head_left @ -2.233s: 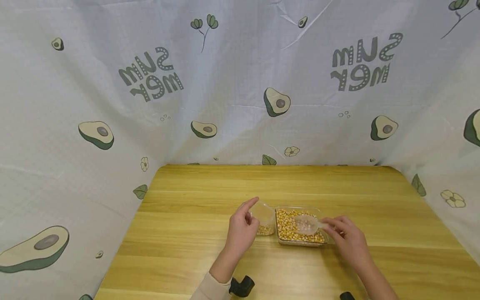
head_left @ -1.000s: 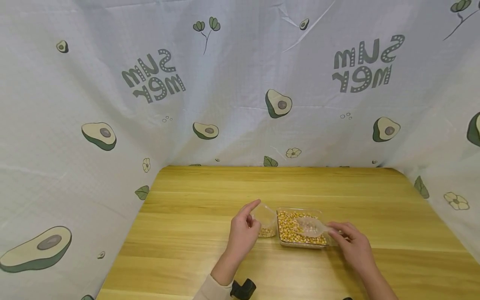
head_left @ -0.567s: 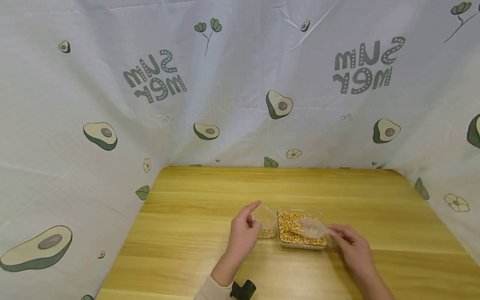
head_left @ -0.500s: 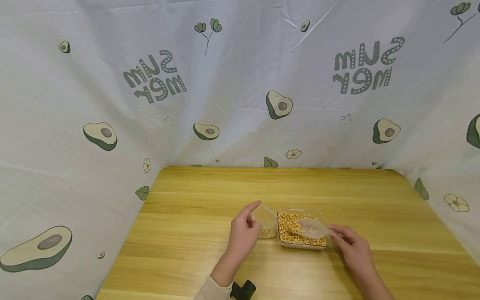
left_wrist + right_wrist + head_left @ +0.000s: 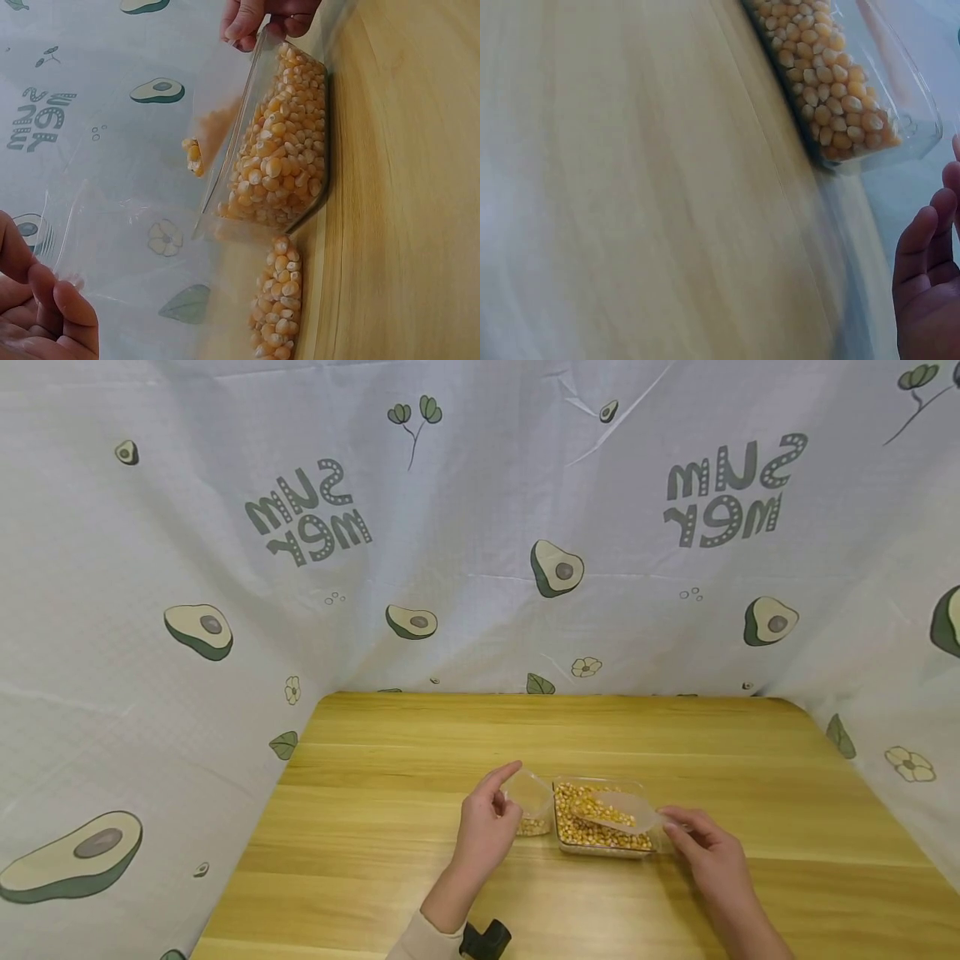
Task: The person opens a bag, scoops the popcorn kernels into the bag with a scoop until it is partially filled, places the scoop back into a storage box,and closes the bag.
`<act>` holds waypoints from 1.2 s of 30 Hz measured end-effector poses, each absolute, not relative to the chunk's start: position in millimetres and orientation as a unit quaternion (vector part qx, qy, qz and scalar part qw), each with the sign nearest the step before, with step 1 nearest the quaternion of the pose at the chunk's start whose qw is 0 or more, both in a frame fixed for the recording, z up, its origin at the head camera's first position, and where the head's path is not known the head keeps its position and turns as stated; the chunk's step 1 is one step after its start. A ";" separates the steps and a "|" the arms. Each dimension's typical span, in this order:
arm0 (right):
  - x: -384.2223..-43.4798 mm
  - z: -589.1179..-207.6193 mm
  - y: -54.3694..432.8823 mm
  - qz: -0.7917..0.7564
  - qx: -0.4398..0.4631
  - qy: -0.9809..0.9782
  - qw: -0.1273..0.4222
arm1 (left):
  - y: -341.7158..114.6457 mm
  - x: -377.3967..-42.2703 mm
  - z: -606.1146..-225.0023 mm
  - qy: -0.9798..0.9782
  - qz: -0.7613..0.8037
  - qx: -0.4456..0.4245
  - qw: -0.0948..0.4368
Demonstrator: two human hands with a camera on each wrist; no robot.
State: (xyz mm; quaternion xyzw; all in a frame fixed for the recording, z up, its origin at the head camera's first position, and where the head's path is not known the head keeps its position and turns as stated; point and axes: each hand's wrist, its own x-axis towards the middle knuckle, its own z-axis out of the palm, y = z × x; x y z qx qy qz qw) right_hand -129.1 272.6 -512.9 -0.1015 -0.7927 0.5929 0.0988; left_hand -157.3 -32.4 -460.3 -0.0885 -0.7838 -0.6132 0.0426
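My left hand point(image 5: 483, 831) pinches the top edge of a clear plastic bag point(image 5: 529, 795) and keeps its mouth spread. Corn kernels point(image 5: 276, 307) fill the bottom of the bag in the left wrist view. Just right of it stands a rectangular glass container point(image 5: 609, 853) full of yellow corn kernels. In my right hand point(image 5: 708, 856), a translucent scoop point(image 5: 639, 814) is pinched by its handle. Its bowl is over the container and carries a heap of kernels, some showing at its tip in the left wrist view. The right wrist view leaves the scoop mostly out.
The wooden table point(image 5: 390, 777) bears the bag and the container side by side. Behind and beside it hangs a pale curtain point(image 5: 465, 527) with avocado prints. A black wrist mount point(image 5: 486, 938) sits by the left sleeve point(image 5: 429, 938).
The scoop, earlier pushed low among the kernels, has risen and tilted level, and now a heap of corn lies in it. My left hand and the bag stay almost still.
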 end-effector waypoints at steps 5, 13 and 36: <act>-128.5 -512.2 272.8 0.590 -0.097 -0.795 0.104 | -32.3 -158.4 -460.6 -0.783 -0.614 -0.087 0.044; -124.8 -510.3 271.2 0.575 -0.092 -0.806 0.111 | -32.7 -158.3 -460.0 -0.784 -0.613 -0.085 0.042; -117.5 -472.1 250.9 0.632 -0.036 -0.753 0.181 | -31.0 -155.6 -457.0 -0.778 -0.622 -0.083 0.033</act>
